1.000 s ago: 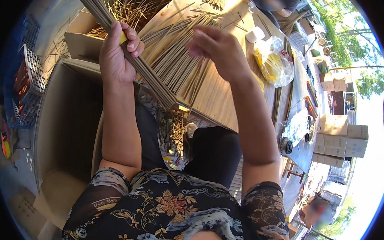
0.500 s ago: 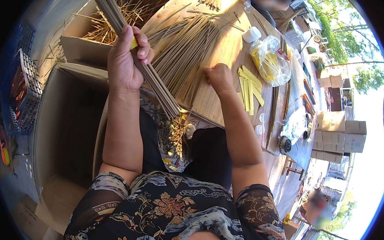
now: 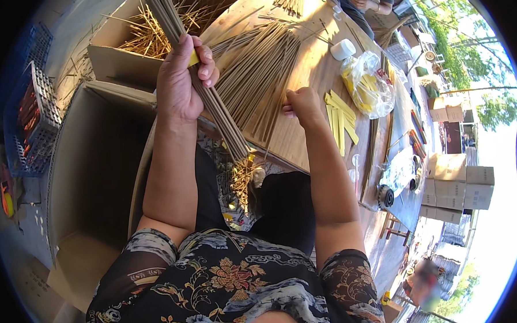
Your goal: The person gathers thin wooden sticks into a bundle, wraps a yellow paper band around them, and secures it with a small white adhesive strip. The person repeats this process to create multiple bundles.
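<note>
My left hand (image 3: 180,84) is wrapped round a bundle of thin brown incense sticks (image 3: 218,120), held slanting above the table's near left edge. A yellow band (image 3: 194,58) circles the bundle between thumb and fingers. My right hand (image 3: 304,106) hovers over or rests on the wooden table, fingers curled in; what they hold, if anything, is hidden. Between my hands, many loose incense sticks (image 3: 257,75) lie fanned out. Just right of my right hand are several flat yellow paper strips (image 3: 341,122).
Beyond the strips lie a clear bag with yellow pieces (image 3: 366,87) and a white tub (image 3: 342,49). At left, a deep cardboard box (image 3: 91,169) stands beside another box (image 3: 119,65) of scattered sticks. A co-worker's hand (image 3: 364,4) shows at the top.
The whole view has shifted slightly, so things sit a little further right. My right hand has turned a little, showing more of its curled fingers. My left hand still grips the bundle.
</note>
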`<state>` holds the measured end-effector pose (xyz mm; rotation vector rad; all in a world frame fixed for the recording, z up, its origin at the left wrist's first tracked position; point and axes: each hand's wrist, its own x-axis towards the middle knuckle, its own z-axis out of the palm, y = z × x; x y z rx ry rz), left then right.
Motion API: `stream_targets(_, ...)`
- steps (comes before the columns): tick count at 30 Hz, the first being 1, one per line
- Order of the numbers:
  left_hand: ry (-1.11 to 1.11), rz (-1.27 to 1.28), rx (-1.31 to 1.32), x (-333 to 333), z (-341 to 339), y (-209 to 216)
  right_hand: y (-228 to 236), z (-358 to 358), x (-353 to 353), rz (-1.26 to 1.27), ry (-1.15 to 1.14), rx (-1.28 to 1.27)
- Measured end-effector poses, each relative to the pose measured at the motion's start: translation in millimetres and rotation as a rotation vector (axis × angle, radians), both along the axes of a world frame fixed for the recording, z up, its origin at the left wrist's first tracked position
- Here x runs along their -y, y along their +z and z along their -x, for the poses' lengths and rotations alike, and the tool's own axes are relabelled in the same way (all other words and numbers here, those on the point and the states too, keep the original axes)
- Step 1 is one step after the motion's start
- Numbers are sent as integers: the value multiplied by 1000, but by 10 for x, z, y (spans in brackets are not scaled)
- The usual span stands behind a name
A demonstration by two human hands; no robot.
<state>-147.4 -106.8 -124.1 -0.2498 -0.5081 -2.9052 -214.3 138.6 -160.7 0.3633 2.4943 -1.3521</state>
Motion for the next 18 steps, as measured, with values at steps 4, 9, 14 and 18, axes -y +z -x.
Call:
stream_targets(4, -31, -18, 12, -26, 28, -5, -36, 27, -34, -236, 87, -84)
stream_targets(9, -36, 1, 3, -38, 18, -1, -236, 131, -8, -511, 135, -256)
stream_targets(14, -15, 25, 10, -44, -3, 22, -142, 130, 56, -379, 61, -120)
stream_targets(18, -18, 21, 23, -41, -10, 35, -4, 49, 104, -485, 117, -209)
